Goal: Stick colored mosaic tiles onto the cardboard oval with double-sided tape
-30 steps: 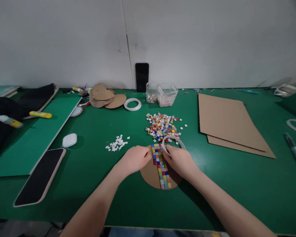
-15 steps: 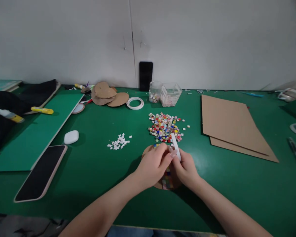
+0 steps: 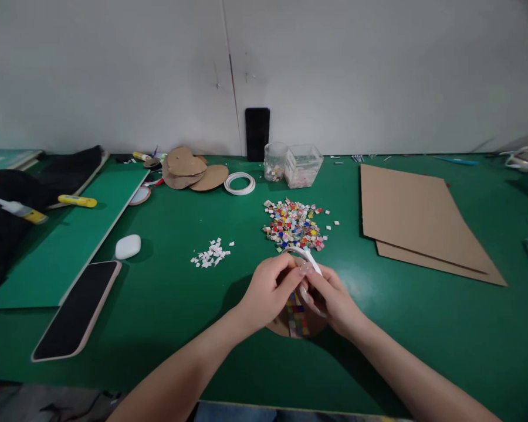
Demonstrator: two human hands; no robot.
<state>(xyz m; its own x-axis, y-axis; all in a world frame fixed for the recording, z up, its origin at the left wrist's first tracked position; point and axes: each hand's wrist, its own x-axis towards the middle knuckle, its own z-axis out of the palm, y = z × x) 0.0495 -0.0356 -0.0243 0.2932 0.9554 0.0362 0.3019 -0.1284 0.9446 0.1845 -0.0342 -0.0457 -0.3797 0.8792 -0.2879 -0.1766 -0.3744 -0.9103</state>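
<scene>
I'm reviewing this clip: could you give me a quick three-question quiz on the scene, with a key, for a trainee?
1. Multiple choice: what is the person's right hand holding?
A) a clear cup
B) a white ring-shaped roll
C) a yellow-handled tool

2. True or false: the glossy black rectangular phone near the pale grey wall lies flat.

3. Complete: from the wearer's view, the small pile of flat white chips lies to the ____ of the heap of multicoloured square tiles.

Key: 1. B. 2. False; it stands upright. 3. Left.
</scene>
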